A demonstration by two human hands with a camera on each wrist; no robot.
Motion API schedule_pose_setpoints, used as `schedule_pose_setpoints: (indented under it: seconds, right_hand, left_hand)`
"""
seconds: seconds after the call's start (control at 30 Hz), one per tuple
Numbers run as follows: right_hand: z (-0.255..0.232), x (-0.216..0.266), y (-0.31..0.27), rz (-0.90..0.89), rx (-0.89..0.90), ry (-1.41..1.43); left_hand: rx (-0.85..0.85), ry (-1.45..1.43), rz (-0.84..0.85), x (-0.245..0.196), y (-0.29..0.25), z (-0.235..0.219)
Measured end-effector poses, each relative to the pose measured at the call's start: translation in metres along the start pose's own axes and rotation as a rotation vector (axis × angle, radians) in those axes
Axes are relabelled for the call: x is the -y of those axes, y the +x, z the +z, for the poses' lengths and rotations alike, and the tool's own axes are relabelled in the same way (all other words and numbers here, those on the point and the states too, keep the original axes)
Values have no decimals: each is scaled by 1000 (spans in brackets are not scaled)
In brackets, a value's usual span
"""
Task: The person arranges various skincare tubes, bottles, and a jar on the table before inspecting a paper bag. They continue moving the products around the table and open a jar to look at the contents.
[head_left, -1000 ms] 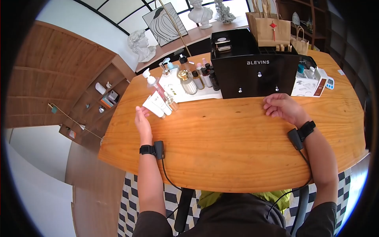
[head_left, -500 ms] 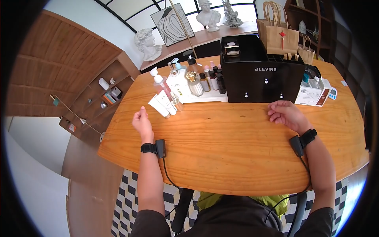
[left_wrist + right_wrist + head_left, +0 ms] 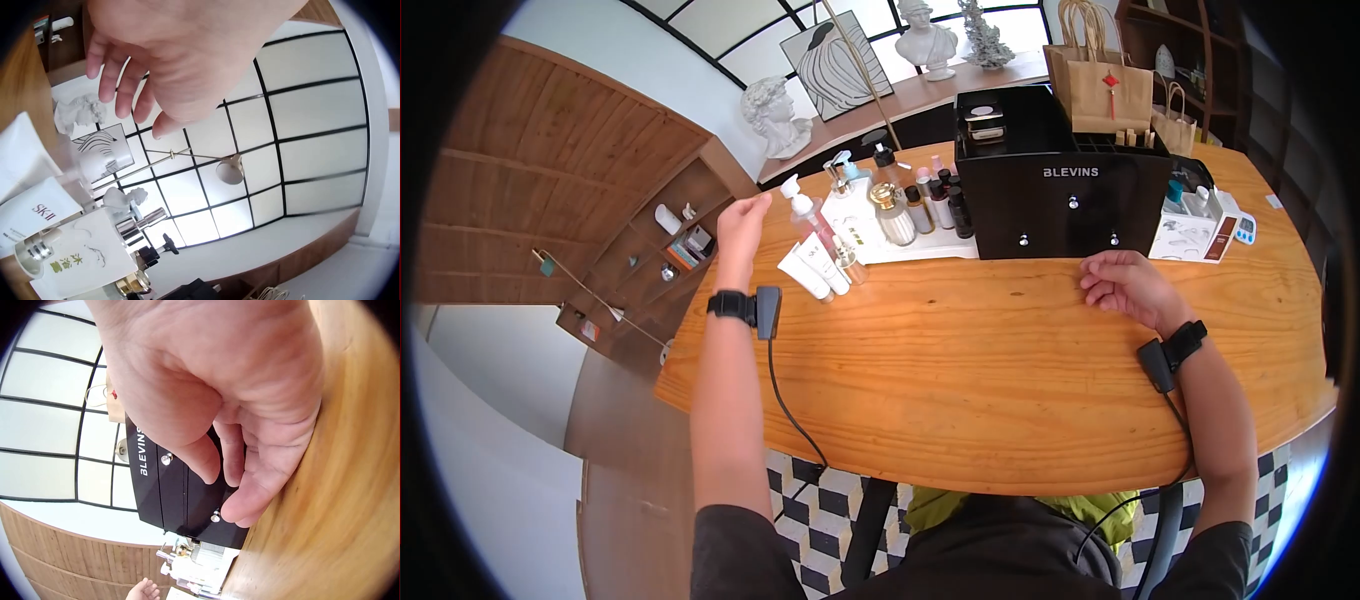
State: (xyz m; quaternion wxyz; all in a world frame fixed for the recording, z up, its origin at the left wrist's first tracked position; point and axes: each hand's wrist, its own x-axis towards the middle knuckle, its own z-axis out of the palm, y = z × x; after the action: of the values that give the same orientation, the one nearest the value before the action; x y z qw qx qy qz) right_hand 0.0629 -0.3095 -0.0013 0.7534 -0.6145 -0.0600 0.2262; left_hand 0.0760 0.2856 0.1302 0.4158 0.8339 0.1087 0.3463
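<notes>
My left hand is raised at the table's left side, just left of a pink pump bottle. Nothing is in it; the left wrist view shows its fingers loosely bent. Two white squeeze tubes stand to its right, one marked SK-II, beside a small clear bottle with a metallic neck. Resting on the tabletop, my right hand has loosely curled fingers and holds nothing. It lies in front of a black BLEVINS drawer box with small crystal-like knobs.
A white tray carries several cosmetic bottles left of the box. White packaging and a small white-and-blue device sit at its right. Paper bags stand behind. Cables run from both wrist cameras across the wooden table.
My left hand has drawn back from beside the white tubes, then lifted up and forward toward the pump bottle. The right hand stays in place. The head view has shifted slightly.
</notes>
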Motion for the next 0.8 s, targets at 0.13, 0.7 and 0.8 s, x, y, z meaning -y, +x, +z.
schedule_pose_setpoints:
  seconds: [0.13,0.7,0.8]
  right_hand:
    - [1,2,-3,1,-13,-1]
    - [0,-1,-1,-11,2,-4]
    - [1,-1,-2,-15,-3,-16]
  left_hand:
    - [187,214,39,-7,37,21]
    - [167,605,-37,-30,78,16]
    - [168,541,4,-46,82,-3]
